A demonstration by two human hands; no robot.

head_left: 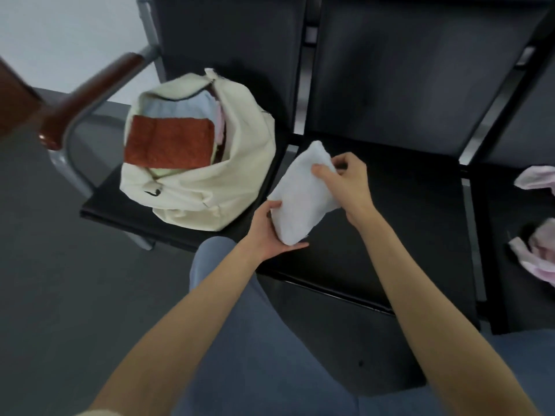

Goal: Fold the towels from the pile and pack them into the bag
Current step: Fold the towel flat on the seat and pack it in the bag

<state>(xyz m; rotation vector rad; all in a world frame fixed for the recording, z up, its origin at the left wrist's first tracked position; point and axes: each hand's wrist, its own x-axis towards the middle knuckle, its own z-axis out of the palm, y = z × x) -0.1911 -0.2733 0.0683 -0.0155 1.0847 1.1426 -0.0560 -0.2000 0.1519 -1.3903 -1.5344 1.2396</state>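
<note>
A folded white towel [303, 195] is held just above the middle black seat [399, 241]. My left hand [270, 235] cups its near end, thumb on top and fingers beneath. My right hand [345, 181] pinches its far right edge. To the left, a cream cloth bag [228, 181] stands open on the left seat. A folded rust-red towel [169, 142] lies on top inside it, over a pale blue towel [186, 108] and a pink one [220, 121]. Loose pink towels [537, 253] lie crumpled on the right seat.
The seats form a row of black chairs with dark backrests. A brown wooden armrest [90, 97] on a grey metal frame stands left of the bag. Grey floor lies to the left. My legs in blue trousers [255, 340] are below the seat edge.
</note>
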